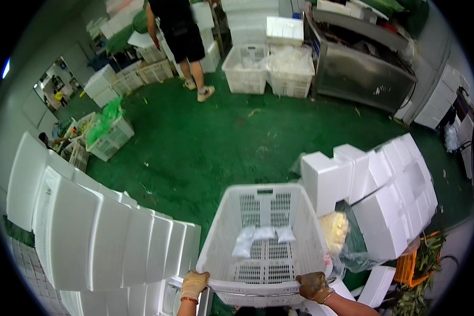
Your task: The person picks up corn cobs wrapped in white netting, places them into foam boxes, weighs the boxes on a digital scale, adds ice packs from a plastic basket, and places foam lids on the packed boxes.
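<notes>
A large white slatted plastic crate (pixel 266 189) is right before me, with several small pale packs (pixel 264 233) lying on its bottom. My left hand (pixel 194 283), in a light work glove with a red band at the wrist, grips the near left corner of the crate's rim. Gripping the near right corner is my right hand (pixel 315 286), in a soiled brownish glove. A metal wire handle runs along the crate's near side between the hands. Packs lie apart from both hands.
Stacks of white foam boxes stand at the left (pixel 110 237) and right (pixel 395 189). Lower right sits an orange crate (pixel 406 268) of leafy greens. A person (pixel 185 35) stands ahead on the green floor (pixel 221 130). Beyond are a steel bin (pixel 363 75) and more crates (pixel 245 81).
</notes>
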### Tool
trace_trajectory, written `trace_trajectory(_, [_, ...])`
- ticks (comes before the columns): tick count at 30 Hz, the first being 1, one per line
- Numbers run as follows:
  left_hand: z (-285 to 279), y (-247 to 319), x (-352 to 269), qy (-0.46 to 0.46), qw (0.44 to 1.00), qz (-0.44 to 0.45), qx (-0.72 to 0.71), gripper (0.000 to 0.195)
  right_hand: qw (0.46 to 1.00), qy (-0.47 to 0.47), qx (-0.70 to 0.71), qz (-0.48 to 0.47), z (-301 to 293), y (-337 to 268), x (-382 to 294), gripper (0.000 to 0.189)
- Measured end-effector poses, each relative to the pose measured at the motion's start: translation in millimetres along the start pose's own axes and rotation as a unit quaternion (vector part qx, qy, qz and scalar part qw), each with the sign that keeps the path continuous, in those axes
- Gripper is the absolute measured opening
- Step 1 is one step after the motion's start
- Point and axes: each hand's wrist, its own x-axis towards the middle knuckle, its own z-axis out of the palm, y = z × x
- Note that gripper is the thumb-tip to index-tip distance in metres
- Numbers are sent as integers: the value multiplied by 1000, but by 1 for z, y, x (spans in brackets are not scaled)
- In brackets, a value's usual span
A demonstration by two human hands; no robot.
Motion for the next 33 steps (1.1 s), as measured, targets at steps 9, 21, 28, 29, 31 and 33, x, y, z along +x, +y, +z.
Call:
trace_trajectory(9, [-33,35,-31,238,951,139,144,47,992,114,-49,9,-77,-1,47,25])
trace_trajectory(21, [68,14,46,-42,989,76,118,41,993,3,-115,-19,-76,64,24,26])
trace_trajectory(28, [82,-39,51,-75,997,6,35,51,926,360,58,101,-51,78,2,68])
trace_trajectory(29, [88,-50,68,-73,996,21,45,52,808,530,205,156,-17,83,0,64])
trace_trajectory(31, [111,-68,98,-78,994,50,65,53,714,418,502,252,39,76,-16,52])
trace_trajectory(33, [106,-56,74,-71,997,7,43,51,534,268,731,328,75,73,-33,43])
